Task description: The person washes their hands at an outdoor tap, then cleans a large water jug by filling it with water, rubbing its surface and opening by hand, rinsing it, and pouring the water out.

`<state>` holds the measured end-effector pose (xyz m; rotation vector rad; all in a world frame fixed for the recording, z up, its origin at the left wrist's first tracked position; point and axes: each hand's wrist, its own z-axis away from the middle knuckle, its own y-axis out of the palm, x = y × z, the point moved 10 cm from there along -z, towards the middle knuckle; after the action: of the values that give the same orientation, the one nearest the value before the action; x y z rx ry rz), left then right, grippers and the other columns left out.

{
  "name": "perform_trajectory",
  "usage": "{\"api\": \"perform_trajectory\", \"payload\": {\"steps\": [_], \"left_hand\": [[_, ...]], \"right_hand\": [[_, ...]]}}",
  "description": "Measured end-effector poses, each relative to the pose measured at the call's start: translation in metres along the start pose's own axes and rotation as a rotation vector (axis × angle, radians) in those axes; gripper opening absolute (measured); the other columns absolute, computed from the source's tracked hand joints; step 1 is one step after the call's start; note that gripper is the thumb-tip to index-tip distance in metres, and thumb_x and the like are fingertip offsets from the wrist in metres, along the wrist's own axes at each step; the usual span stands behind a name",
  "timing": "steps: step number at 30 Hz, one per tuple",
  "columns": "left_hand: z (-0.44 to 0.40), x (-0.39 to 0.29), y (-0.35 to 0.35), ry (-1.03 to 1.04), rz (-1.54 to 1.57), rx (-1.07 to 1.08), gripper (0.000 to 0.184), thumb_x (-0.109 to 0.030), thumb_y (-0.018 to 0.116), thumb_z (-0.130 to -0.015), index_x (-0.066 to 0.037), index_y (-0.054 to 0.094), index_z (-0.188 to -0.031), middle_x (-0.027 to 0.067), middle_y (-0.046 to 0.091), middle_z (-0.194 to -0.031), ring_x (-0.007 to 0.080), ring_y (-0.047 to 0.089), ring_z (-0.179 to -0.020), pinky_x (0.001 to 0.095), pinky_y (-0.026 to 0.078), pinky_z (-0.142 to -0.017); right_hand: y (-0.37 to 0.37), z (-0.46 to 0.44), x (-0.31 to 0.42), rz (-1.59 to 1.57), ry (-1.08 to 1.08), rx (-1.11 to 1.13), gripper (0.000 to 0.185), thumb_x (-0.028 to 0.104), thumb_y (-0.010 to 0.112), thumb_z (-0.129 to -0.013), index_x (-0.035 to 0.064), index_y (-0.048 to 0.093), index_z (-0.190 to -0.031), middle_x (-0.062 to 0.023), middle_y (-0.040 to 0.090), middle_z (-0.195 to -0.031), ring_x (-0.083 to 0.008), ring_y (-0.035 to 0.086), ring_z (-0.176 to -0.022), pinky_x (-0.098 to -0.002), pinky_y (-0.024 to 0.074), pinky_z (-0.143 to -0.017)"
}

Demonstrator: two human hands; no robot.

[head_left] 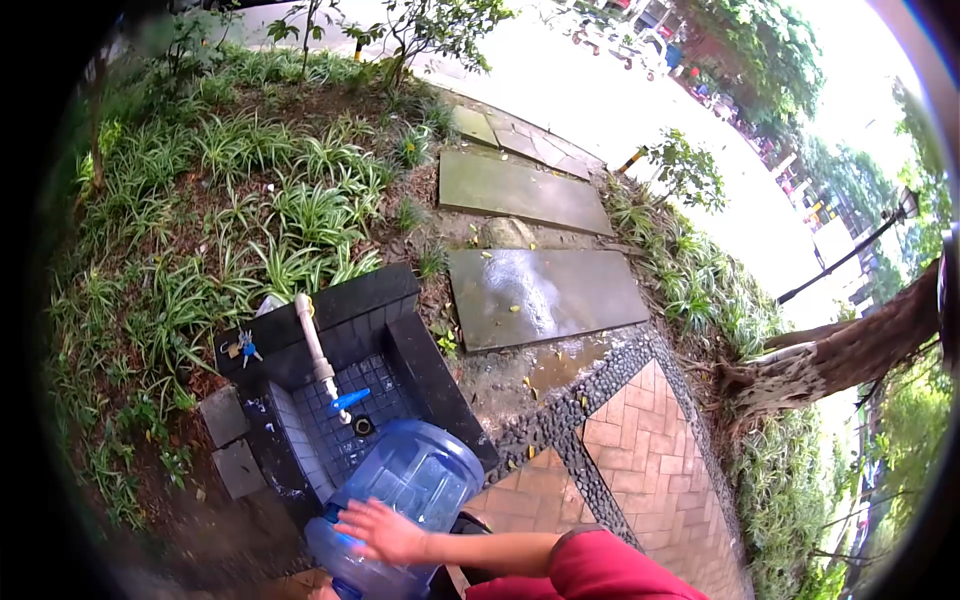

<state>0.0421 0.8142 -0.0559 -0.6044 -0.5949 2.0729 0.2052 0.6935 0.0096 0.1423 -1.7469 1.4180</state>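
In the head view, I see the right hand (385,532) stretched out over a big clear-blue water jug (425,465), fingers extended and slightly apart, closed around nothing I can make out; whether the palm rests on the plastic I can't say, as the hand is a bit blurred. The jug lies directly beneath that hand and reaches out past it, one rounded end at the near side of a dark-edged, tiled basin (335,445). Of the left hand (322,592), only a scrap shows, below the right one at the bottom edge by the jug, so I cannot tell how far open it is or what it holds. Just beyond the right hand, inside the basin, are the round drain (363,426) and a pale pipe (313,340) ending in a tap with a blue lever (352,399). Farther off and to the hand's left, a bunch of keys (246,347) lies on the basin's ledge (an odd little perch for them). To the hand's right comes the red sleeve (610,562), with brick paving (640,440) beyond it; well ahead of the hand lie wet stone slabs (545,290).
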Motion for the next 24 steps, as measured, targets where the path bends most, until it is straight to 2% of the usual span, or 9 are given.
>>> {"api": "perform_trajectory", "payload": {"steps": [4,6,10,15,17,18,20,21,24], "left_hand": [[-0.002,0.013,-0.001,-0.049,0.064,0.003,0.058,-0.030,0.070,-0.059,-0.008,0.056,-0.111,0.0229,0.064,-0.095,0.0373,0.061,-0.093,0.0439,0.048,-0.082],[-0.006,0.020,0.008,-0.034,0.037,-0.022,0.059,-0.031,0.070,-0.059,-0.009,0.056,-0.112,0.0221,0.064,-0.096,0.0369,0.062,-0.091,0.0435,0.049,-0.082],[-0.001,0.003,-0.030,-0.014,0.133,-0.083,0.053,-0.032,0.071,-0.056,-0.009,0.062,-0.103,0.0211,0.065,-0.094,0.0366,0.063,-0.090,0.0439,0.049,-0.080],[0.005,-0.011,-0.029,0.012,0.073,-0.161,0.052,-0.031,0.072,-0.058,-0.009,0.061,-0.104,0.0207,0.066,-0.090,0.0377,0.063,-0.087,0.0460,0.049,-0.079],[0.013,-0.029,-0.040,0.030,-0.002,-0.200,0.053,-0.030,0.071,-0.060,-0.010,0.059,-0.107,0.0201,0.066,-0.088,0.0380,0.063,-0.085,0.0470,0.050,-0.077],[0.013,-0.034,-0.045,0.052,-0.001,-0.223,0.052,-0.029,0.071,-0.061,-0.010,0.058,-0.108,0.0197,0.066,-0.087,0.0381,0.063,-0.083,0.0474,0.050,-0.075],[0.017,-0.041,-0.047,0.091,0.003,-0.258,0.051,-0.028,0.069,-0.064,-0.009,0.057,-0.110,0.0189,0.066,-0.086,0.0383,0.063,-0.080,0.0481,0.050,-0.072],[0.017,-0.046,-0.049,0.131,-0.009,-0.298,0.044,-0.027,0.068,-0.066,-0.008,0.059,-0.104,0.0183,0.066,-0.084,0.0378,0.063,-0.076,0.0477,0.050,-0.069],[-0.016,0.008,-0.002,0.078,-0.217,-0.429,0.034,-0.026,0.067,-0.067,-0.007,0.060,-0.095,0.0172,0.065,-0.079,0.0377,0.063,-0.073,0.0479,0.050,-0.067]], "right_hand": [[-0.007,-0.019,-0.105,0.198,0.276,0.261,0.042,0.040,0.039,-0.094,0.0177,0.051,-0.128,-0.0099,0.046,-0.135,-0.0307,0.037,-0.129,-0.0469,0.0228,-0.109],[0.003,-0.018,-0.141,0.154,0.271,0.166,0.043,0.041,0.037,-0.094,0.0188,0.053,-0.126,-0.0062,0.047,-0.135,-0.0299,0.035,-0.130,-0.0483,0.0206,-0.109],[-0.004,-0.038,-0.173,0.281,0.383,0.387,0.043,0.041,0.038,-0.092,0.0231,0.050,-0.129,-0.0037,0.041,-0.140,-0.0286,0.029,-0.134,-0.0553,0.0123,-0.109],[-0.045,0.004,-0.226,0.499,0.663,0.079,0.047,0.036,0.041,-0.089,0.0257,0.042,-0.135,-0.0112,0.033,-0.144,-0.0353,0.025,-0.135,-0.0571,0.0183,-0.107],[-0.028,0.019,-0.228,0.578,0.779,-0.040,0.052,0.034,0.044,-0.087,0.0129,0.041,-0.134,-0.0183,0.035,-0.140,-0.0402,0.027,-0.132,-0.0598,0.0220,-0.104],[-0.022,0.008,-0.197,0.616,0.753,0.135,0.051,0.034,0.044,-0.086,0.0074,0.044,-0.131,-0.0209,0.039,-0.136,-0.0410,0.034,-0.127,-0.0611,0.0289,-0.099],[0.003,-0.013,-0.125,0.207,0.584,0.356,0.054,0.045,0.043,-0.089,0.0083,0.046,-0.129,-0.0176,0.042,-0.134,-0.0399,0.041,-0.121,-0.0569,0.0361,-0.096],[0.010,-0.015,-0.101,0.010,0.544,0.221,0.059,0.052,0.040,-0.090,0.0102,0.043,-0.132,-0.0164,0.038,-0.139,-0.0392,0.035,-0.127,-0.0556,0.0322,-0.100],[0.024,-0.012,-0.076,-0.311,0.319,0.036,0.052,0.046,0.035,-0.095,0.0142,0.040,-0.136,-0.0153,0.033,-0.143,-0.0360,0.025,-0.135,-0.0543,0.0234,-0.106]]}}
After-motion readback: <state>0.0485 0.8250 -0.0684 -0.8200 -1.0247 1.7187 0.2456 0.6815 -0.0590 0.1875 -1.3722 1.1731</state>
